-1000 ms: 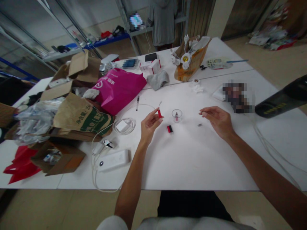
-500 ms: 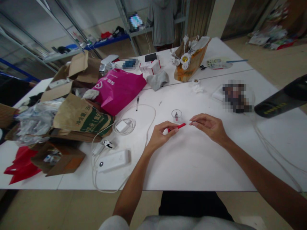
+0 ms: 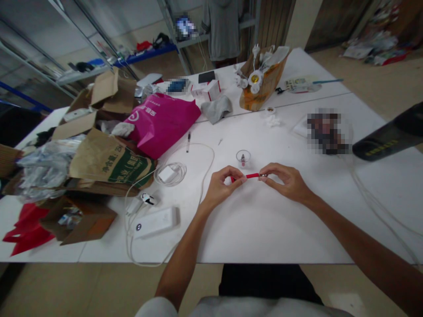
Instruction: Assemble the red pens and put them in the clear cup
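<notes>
My left hand (image 3: 224,187) pinches a slim red stick-shaped tool (image 3: 253,175) between thumb and fingers, its tip pointing right. Thumb and fingers of my right hand (image 3: 286,181) close on a small shiny metal piece (image 3: 263,175), which meets the right end of the red tool. Whether the two are joined I cannot tell. Just behind the hands stands a small clear cup (image 3: 243,154), holding a little dark and pinkish object (image 3: 243,160) too small to name.
Left of my hands lie a coiled white cable with a charger (image 3: 168,174), a white power bank (image 3: 155,222) and a pen (image 3: 188,142). A magenta bag (image 3: 165,121) and open cardboard boxes crowd the left. A dark bottle-like object (image 3: 390,136) juts in from the right.
My right hand has moved slightly down and left, bringing the metal piece against the red tool's end. The red tool has turned closer to level; my left hand has barely moved.
</notes>
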{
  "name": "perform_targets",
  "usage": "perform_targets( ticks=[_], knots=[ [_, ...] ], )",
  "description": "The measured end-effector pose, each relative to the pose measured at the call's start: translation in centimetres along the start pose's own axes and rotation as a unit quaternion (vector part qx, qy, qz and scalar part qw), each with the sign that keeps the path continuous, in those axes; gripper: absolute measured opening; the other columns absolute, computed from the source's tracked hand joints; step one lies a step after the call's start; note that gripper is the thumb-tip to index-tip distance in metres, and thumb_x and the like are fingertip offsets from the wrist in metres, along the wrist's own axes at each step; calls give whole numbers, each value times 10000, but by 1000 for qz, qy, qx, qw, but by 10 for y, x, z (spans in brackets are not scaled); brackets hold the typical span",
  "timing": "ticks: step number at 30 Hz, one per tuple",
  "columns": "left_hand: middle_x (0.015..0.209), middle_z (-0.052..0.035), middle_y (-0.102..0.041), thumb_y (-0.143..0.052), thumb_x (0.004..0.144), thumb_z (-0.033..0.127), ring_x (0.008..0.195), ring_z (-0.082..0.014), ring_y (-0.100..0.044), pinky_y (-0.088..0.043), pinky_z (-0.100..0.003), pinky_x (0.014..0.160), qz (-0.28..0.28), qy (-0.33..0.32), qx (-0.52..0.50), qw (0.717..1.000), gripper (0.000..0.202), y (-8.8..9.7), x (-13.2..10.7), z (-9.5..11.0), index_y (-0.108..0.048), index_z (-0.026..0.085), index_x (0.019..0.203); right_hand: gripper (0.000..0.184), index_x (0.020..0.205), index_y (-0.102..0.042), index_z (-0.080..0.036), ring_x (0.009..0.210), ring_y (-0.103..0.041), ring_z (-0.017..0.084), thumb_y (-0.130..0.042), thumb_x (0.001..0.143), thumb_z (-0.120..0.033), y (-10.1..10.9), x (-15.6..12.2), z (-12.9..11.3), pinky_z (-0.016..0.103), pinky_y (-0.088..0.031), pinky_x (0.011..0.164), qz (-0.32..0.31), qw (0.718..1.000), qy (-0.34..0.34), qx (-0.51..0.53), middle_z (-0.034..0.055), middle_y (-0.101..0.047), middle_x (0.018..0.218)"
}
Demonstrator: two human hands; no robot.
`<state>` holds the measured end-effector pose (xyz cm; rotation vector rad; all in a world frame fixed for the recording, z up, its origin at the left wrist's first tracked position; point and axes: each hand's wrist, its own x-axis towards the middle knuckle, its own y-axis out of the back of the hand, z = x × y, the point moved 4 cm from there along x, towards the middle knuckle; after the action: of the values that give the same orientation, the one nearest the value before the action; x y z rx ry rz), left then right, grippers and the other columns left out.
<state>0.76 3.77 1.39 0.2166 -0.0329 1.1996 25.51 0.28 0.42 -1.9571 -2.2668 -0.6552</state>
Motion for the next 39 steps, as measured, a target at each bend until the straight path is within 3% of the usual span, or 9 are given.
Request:
perform_targets(
  ticks=[5, 12, 39],
  knots=[
    [933, -58, -796, -932, 923, 449, 854, -175, -696, -552, -343, 855, -7, -5, 12, 1000, 293, 0, -1, -1, -814, 185, 976, 131, 1092, -805, -299, 925, -771, 237, -830, 1005, -395, 1, -1, -3, 436, -674, 906, -2, 1000, 12, -12, 48, -818, 1026],
    [921, -62, -798, -938, 915, 470, 839, -177, -697, -556, -340, 829, -10, -9, 18, 1000, 312, 0, -1, 0, -819, 186, 967, 168, 1072, -796, -308, 943, -767, 264, -817, 1006, -461, 0, -2, -3, 484, -682, 931, 0, 1000, -10, -11, 62, -810, 1015],
    [911, -60, -807, -897, 955, 452, 839, -191, -707, -570, -347, 823, -8, -29, 60, 998, 259, 2, -1, 8, -835, 201, 978, 160, 1084, -815, -315, 936, -785, 266, -835, 992, -445, -2, -2, 2, 473, -688, 913, -10, 1000, -9, -19, 55, -826, 1024]
  ],
)
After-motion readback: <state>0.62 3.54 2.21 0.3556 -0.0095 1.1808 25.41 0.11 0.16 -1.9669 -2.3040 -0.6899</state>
